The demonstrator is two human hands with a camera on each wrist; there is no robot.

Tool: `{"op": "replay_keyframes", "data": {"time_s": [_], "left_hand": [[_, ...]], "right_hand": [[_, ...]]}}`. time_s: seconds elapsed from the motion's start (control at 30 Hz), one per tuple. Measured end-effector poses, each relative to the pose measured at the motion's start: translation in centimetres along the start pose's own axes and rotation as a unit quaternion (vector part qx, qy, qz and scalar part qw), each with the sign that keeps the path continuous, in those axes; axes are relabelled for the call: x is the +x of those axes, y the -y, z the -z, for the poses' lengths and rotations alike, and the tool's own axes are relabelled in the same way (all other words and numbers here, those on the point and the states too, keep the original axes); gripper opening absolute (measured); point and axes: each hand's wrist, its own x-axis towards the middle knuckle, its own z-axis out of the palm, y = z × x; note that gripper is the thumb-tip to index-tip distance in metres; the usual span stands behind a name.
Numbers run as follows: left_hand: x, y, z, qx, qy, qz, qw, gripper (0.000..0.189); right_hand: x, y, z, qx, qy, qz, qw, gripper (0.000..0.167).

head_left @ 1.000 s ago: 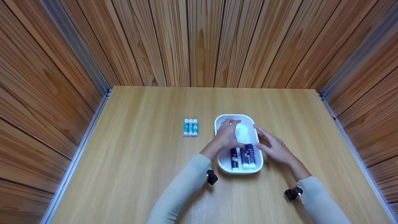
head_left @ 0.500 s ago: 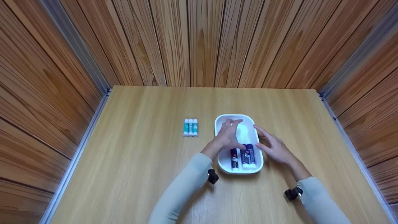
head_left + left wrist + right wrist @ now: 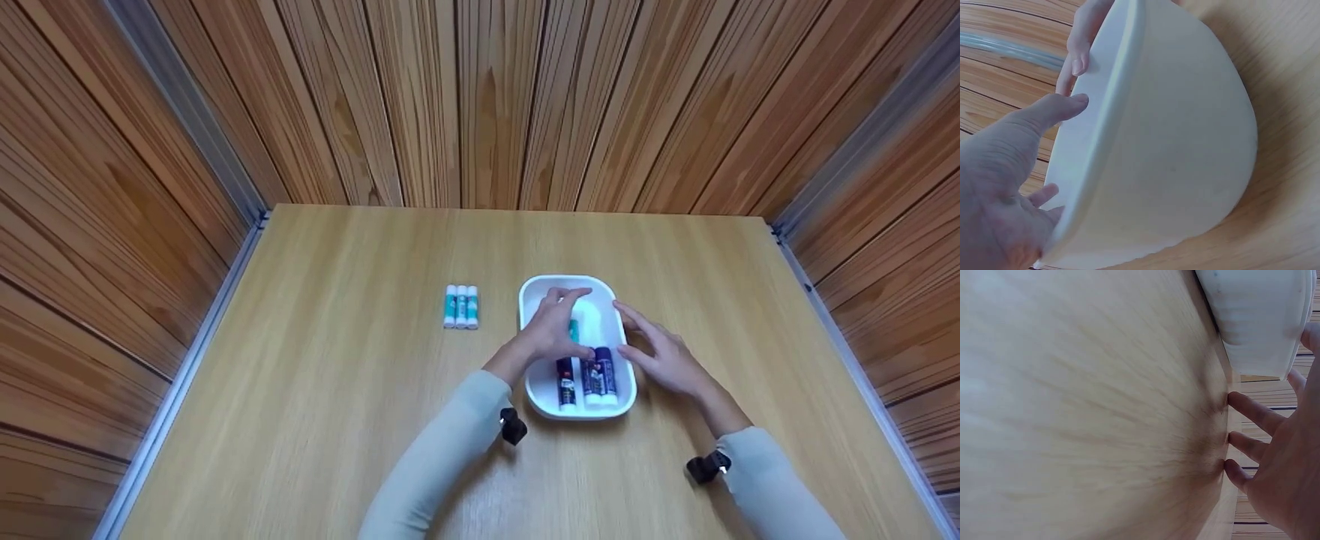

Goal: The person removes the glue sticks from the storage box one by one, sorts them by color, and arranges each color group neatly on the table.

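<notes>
A white plastic tray (image 3: 532, 390) stands on the table. My left hand (image 3: 547, 334) reaches over its left rim, thumb and fingers spread above the inside. Beneath that hand shows a teal patch of a glue stick (image 3: 574, 330), mostly hidden. In the tray's near half lie a slim dark tube (image 3: 566, 386) and two purple glue sticks (image 3: 598, 379), close to my left thumb. My right hand (image 3: 664, 356) is at the tray's right side, thumb and index finger at the rim. In the right wrist view, the other fingers (image 3: 1249, 410) rest on the table.
Three white-and-teal glue sticks (image 3: 460, 307) lie side by side on the table (image 3: 337, 360), left of the tray. Wood-panelled walls (image 3: 487, 105) enclose the back and both sides, with grey metal rails along the corners.
My left hand has shifted very slightly, its fingers a little further right, and more of the teal glue stick shows beneath it. My right hand and the tray have stayed in place.
</notes>
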Motion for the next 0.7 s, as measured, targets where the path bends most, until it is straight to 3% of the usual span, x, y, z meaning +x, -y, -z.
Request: {"op": "replay_keyframes", "data": {"time_s": [0.3, 0.7], "left_hand": [[0.23, -0.08, -0.06, 0.044, 0.019, 0.026, 0.9985, 0.1], [0.19, -0.51, 0.28, 0.031, 0.028, 0.054, 0.9976, 0.095]], "right_hand": [[0.04, -0.01, -0.07, 0.005, -0.003, 0.01, 0.9999, 0.073], [-0.06, -0.16, 0.03, 0.017, 0.001, 0.013, 0.9998, 0.075]]}}
